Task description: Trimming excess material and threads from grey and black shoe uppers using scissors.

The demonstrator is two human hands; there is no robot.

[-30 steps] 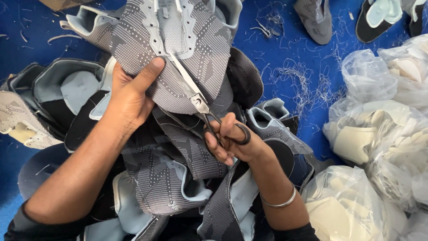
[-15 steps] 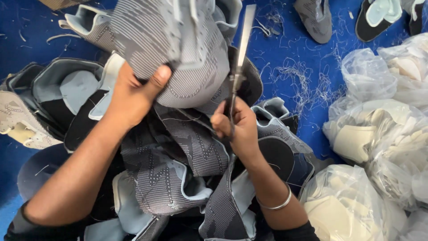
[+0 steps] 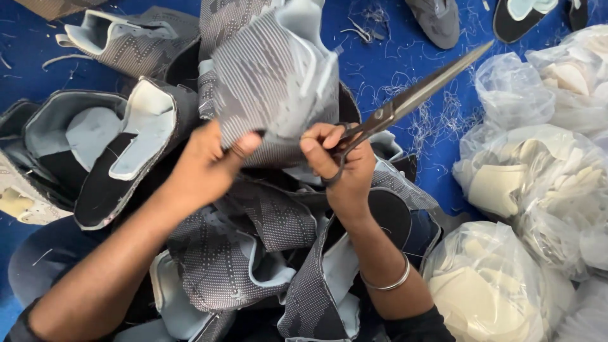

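My left hand [image 3: 206, 168] pinches the lower edge of a grey knitted shoe upper [image 3: 272, 76] and holds it up above the pile. My right hand [image 3: 342, 161] has its fingers through the handles of long black scissors [image 3: 411, 95], whose closed blades point up and to the right, away from the fabric. The thumb of that hand also touches the lower edge of the same shoe upper. A metal bangle [image 3: 389, 282] sits on my right wrist.
A heap of grey and black shoe uppers [image 3: 253, 253] lies in my lap and to the left [image 3: 120, 139]. Clear plastic bags of pale foam pieces [image 3: 538, 177] stand at the right. Thread scraps litter the blue floor [image 3: 405, 69]. More shoe parts [image 3: 443, 19] lie at the top.
The scissors have swung from cutting at the fabric to pointing up and then out to the right. My left hand has turned and lifted the shoe upper, and my right thumb now rests on it.
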